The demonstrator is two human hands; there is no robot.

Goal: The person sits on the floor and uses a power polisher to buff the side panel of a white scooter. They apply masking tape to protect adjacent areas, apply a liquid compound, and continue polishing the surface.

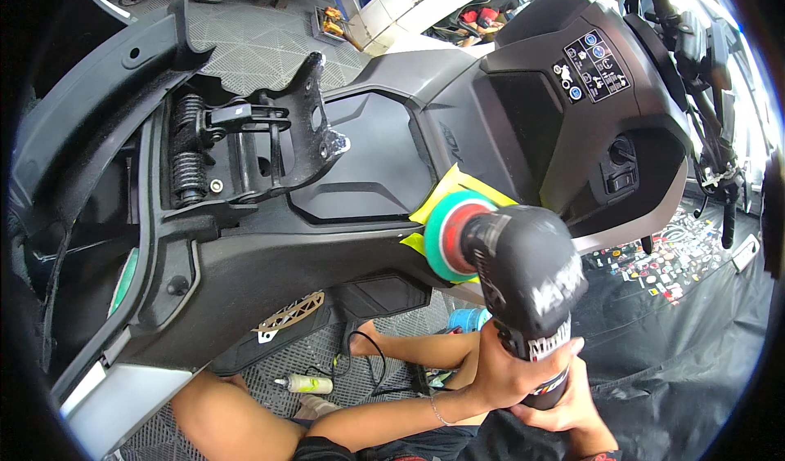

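A black cordless-looking polisher (pixel 523 273) stands up in front of me, its head tilted toward the scooter. Its green foam pad (pixel 437 236), on a red backing plate, rests against the side of the dark scooter body (pixel 360 244). Strips of yellow masking tape (pixel 446 190) stick to the panel around the pad. My left hand (pixel 515 367), with a thin bracelet on its wrist, is wrapped round the upper part of the grip. Lower down, my right hand (pixel 564 412) closes on the same handle. The panel surface behind the pad is hidden.
The exposed seat hinge with springs (pixel 190 146) rises at left. Handlebar parts (pixel 707 69) hang at far right, near a sticker-covered patch (pixel 670 257) on black sheeting. Below lie a small bottle (pixel 309 384), a black cable (pixel 380 363) and my bent legs (pixel 237 416) on grey matting.
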